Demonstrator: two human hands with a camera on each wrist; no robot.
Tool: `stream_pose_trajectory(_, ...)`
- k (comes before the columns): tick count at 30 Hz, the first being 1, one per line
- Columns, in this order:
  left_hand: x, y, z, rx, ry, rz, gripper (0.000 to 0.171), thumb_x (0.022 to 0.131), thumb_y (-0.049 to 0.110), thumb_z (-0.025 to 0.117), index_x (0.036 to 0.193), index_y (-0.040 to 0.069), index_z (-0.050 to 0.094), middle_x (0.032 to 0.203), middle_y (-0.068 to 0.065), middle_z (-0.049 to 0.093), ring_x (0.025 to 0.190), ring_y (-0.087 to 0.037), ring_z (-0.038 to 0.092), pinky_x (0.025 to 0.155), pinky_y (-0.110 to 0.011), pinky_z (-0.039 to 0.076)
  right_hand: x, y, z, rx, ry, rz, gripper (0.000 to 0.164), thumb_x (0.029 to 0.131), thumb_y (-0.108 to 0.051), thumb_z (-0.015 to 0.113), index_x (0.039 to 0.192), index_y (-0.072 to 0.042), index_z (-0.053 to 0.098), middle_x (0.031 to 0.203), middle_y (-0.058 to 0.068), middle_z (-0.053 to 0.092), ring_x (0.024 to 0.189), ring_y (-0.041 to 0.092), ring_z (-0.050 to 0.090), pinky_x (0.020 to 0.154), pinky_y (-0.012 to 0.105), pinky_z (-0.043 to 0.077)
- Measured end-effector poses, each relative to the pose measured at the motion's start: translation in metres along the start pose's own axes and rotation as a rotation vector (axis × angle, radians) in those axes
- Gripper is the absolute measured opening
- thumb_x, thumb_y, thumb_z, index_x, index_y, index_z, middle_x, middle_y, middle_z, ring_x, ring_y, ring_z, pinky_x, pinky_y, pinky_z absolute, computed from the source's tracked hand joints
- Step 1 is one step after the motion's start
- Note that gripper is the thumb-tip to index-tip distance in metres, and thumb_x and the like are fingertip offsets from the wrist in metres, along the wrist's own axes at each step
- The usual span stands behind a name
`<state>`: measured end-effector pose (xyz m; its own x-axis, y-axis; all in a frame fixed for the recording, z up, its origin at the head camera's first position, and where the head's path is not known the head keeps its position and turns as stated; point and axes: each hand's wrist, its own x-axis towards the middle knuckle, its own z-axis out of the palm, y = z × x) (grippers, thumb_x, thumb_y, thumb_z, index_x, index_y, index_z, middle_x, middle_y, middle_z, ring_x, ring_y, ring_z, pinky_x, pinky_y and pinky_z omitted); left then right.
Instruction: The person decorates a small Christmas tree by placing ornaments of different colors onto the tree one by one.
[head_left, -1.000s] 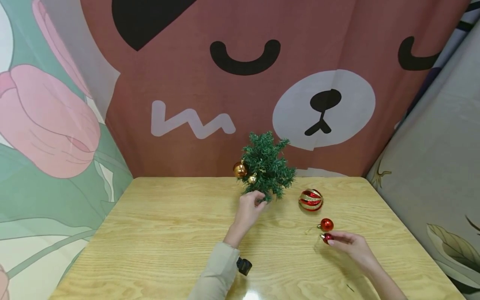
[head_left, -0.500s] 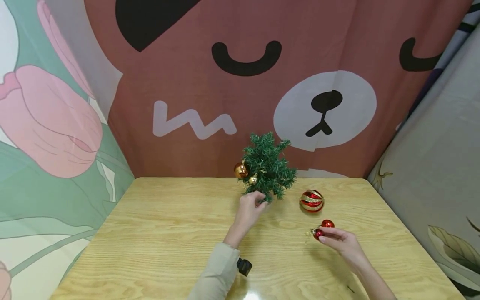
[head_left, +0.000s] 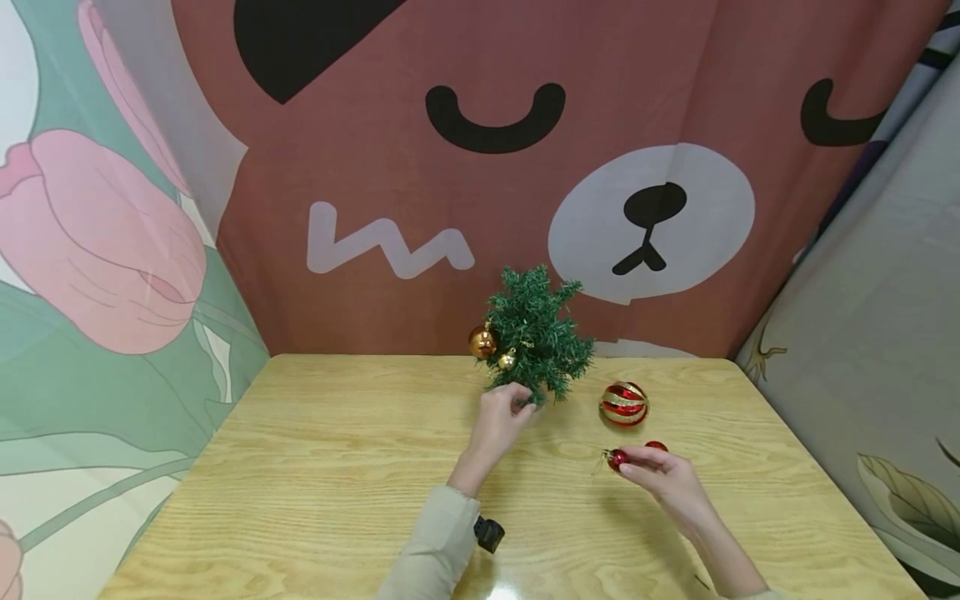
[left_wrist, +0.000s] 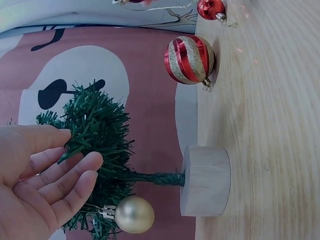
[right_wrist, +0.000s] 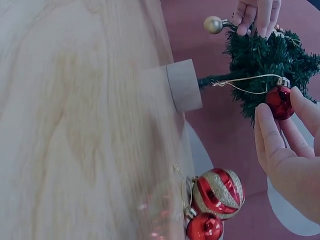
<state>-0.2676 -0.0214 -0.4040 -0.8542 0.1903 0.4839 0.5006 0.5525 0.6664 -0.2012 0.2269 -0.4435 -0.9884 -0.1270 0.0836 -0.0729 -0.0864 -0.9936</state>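
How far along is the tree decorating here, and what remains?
Done: an amber bauble and a smaller gold bauble hang on the miniature Christmas tree.
In hand: the right hand holds a dark red bauble, not yet hung; the left hand pinches a branch tip.
Probably left: hanging that one, plus the red-and-gold striped bauble and bright red bauble on the table.

In the head view, the right hand partly hides the red ball behind it. A dark sliver on the counter is too small to identify.
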Motion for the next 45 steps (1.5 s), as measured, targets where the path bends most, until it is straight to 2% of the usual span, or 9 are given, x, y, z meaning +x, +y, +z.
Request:
stream_pose_trajectory(4,0.0,0.0,-0.001,-0.01,-0.001,-0.007,0.015,0.08,0.006,0.066,0.093,0.0,0.065,0.089,-0.012,0.064,0.066,-0.014,0.059,0.056,-0.017,0.046,0.002,-0.003,0.006,0.05,-0.025,-0.033,0.024,0.082,0.007,0.057,0.102,-0.003,0.065,0.092,-0.001,0.064,0.084,0.01,0.061,0.075,0.023,0.048)
stream_pose_trajectory(12,-0.001,0.0,-0.001,-0.021,-0.003,-0.008,0.015,0.08,0.005,0.066,0.094,-0.001,0.065,0.089,-0.012,0.064,0.066,-0.014,0.059,0.055,-0.017,0.046,0.01,-0.002,0.014,0.148,-0.103,-0.083,0.03,0.084,0.009,0.053,0.108,-0.006,0.064,0.096,0.0,0.062,0.087,0.011,0.059,0.076,0.023,0.048)
stream_pose_trajectory(22,-0.002,-0.001,0.0,-0.011,0.006,0.002,0.014,0.08,0.006,0.066,0.092,0.0,0.065,0.088,-0.011,0.064,0.066,-0.014,0.059,0.055,-0.017,0.046,0.018,-0.005,0.025,0.16,-0.107,-0.069,0.028,0.085,0.007,0.053,0.104,-0.01,0.064,0.096,0.003,0.06,0.088,0.013,0.06,0.079,0.025,0.047)
stream_pose_trajectory(27,-0.002,-0.001,0.0,-0.015,0.008,0.008,0.013,0.08,0.005,0.066,0.091,0.0,0.065,0.088,-0.011,0.065,0.066,-0.014,0.059,0.056,-0.017,0.046,0.022,-0.007,0.028,0.196,-0.117,-0.06,0.025,0.086,0.006,0.053,0.105,-0.007,0.062,0.095,0.006,0.058,0.088,0.015,0.06,0.082,0.03,0.046)
stream_pose_trajectory(32,-0.002,-0.001,0.001,-0.005,0.007,0.005,0.012,0.08,0.007,0.066,0.091,0.002,0.066,0.087,-0.01,0.065,0.067,-0.014,0.059,0.057,-0.017,0.046,0.028,-0.009,0.034,0.257,-0.15,-0.089,0.027,0.086,0.008,0.051,0.104,-0.009,0.063,0.096,0.006,0.059,0.089,0.016,0.06,0.083,0.032,0.045)
stream_pose_trajectory(36,-0.002,-0.001,0.002,-0.002,0.005,-0.004,0.012,0.081,0.007,0.066,0.091,0.002,0.067,0.087,-0.009,0.065,0.067,-0.014,0.059,0.057,-0.017,0.046,0.032,-0.009,0.039,0.312,-0.162,-0.124,0.028,0.086,0.012,0.049,0.104,-0.004,0.063,0.095,0.007,0.059,0.088,0.017,0.06,0.081,0.031,0.046)
stream_pose_trajectory(45,-0.003,-0.002,0.002,-0.004,0.018,0.004,0.011,0.081,0.007,0.066,0.09,0.003,0.067,0.086,-0.008,0.065,0.067,-0.013,0.059,0.057,-0.018,0.046,0.038,-0.01,0.044,0.331,-0.144,-0.131,0.027,0.085,0.013,0.048,0.098,-0.005,0.064,0.095,0.007,0.058,0.087,0.017,0.061,0.08,0.032,0.047)
